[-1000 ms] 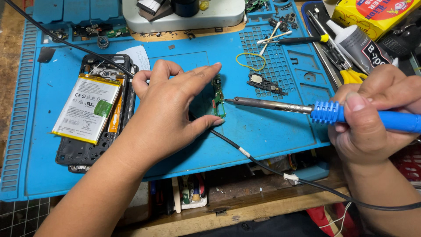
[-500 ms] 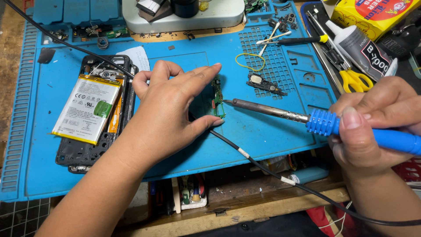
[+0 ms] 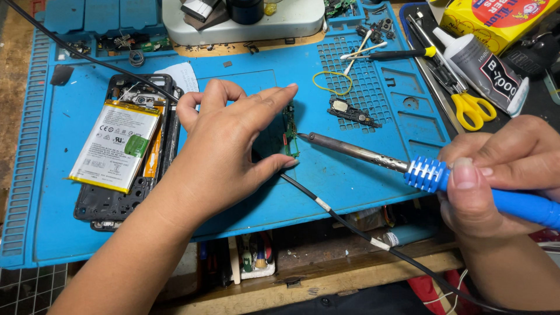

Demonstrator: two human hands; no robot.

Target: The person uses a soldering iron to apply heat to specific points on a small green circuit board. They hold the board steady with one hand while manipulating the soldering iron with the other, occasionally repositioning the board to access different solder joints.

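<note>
The left hand [image 3: 233,140] lies flat, pinning a small green circuit board [image 3: 289,133] at the blue mat's [image 3: 361,186] centre. From four o'clock, the right hand [image 3: 496,175] grips a blue-handled soldering iron [image 3: 373,156], tip touching the board.

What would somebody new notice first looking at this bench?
The blue-handled soldering iron in the right hand, its tip at a small green circuit board that the left hand steadies mid-mat. Next, at the left of the blue work mat, an opened phone with its battery exposed.
</note>
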